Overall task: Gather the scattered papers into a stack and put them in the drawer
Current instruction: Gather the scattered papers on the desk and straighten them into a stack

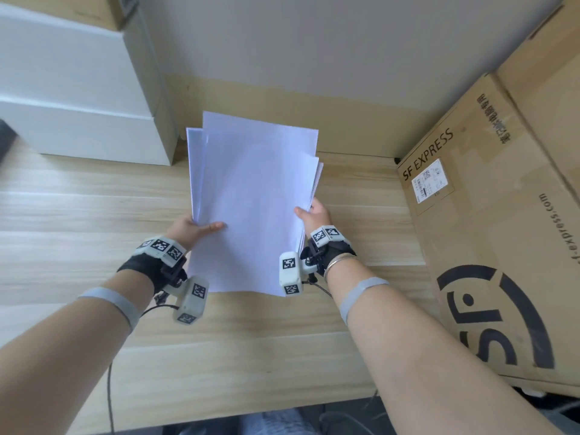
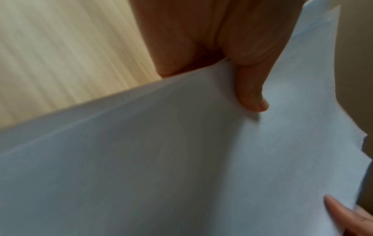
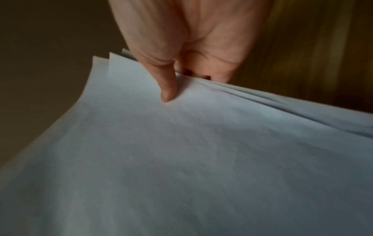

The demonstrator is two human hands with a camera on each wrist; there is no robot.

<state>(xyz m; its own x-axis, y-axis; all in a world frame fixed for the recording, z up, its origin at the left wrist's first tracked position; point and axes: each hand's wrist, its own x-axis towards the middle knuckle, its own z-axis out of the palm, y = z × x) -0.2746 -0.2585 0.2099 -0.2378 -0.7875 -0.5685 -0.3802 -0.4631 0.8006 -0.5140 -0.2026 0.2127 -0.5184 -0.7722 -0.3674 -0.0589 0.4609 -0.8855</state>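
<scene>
A loose stack of white papers [image 1: 254, 199] is held up over the wooden desk [image 1: 94, 215], its sheets fanned unevenly at the top and right edges. My left hand [image 1: 196, 229] pinches the stack's left edge, thumb on top. My right hand [image 1: 314, 211] pinches the right edge, thumb on the front sheet. In the left wrist view the thumb presses on the papers [image 2: 181, 159], fingers hidden behind. The right wrist view shows the thumb on the papers [image 3: 181, 159] with several sheet edges splayed. A white drawer unit [image 1: 78, 98] stands at the back left, its drawers closed.
A large SF Express cardboard box [image 1: 489, 233] lies on the desk's right side, with another box behind it. A cardboard box tops the drawer unit. A wall stands close behind the desk. My legs show below the desk's front edge.
</scene>
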